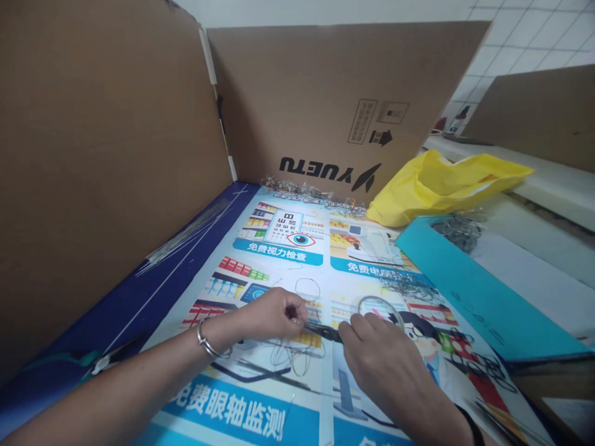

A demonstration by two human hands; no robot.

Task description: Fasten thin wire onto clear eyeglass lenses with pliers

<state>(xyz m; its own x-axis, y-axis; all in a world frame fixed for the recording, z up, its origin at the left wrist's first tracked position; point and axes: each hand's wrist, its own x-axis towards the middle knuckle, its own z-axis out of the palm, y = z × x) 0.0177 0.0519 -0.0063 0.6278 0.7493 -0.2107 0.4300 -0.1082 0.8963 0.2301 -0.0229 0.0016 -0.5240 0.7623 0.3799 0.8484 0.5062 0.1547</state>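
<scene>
My left hand [274, 313], with a silver bracelet at the wrist, is closed in a pinch on thin wire [297, 362] whose loops hang below the fingers. My right hand [381, 347] is wrapped round the handles of dark pliers [325, 331]. The pliers' jaws point left and reach the left fingertips; what lies between them is too small to make out. Both hands are over a printed poster sheet [325, 371]. A coil ring [383, 303] shows just behind the right hand.
Cardboard walls [325, 93] stand left and behind. Straight wires [186, 238] lie at left, scissors [100, 362] at lower left, a wire tangle [409, 285] beyond the right hand. A yellow bag [418, 192] and a turquoise box [483, 297] are at right, dark loops [493, 371] lower right.
</scene>
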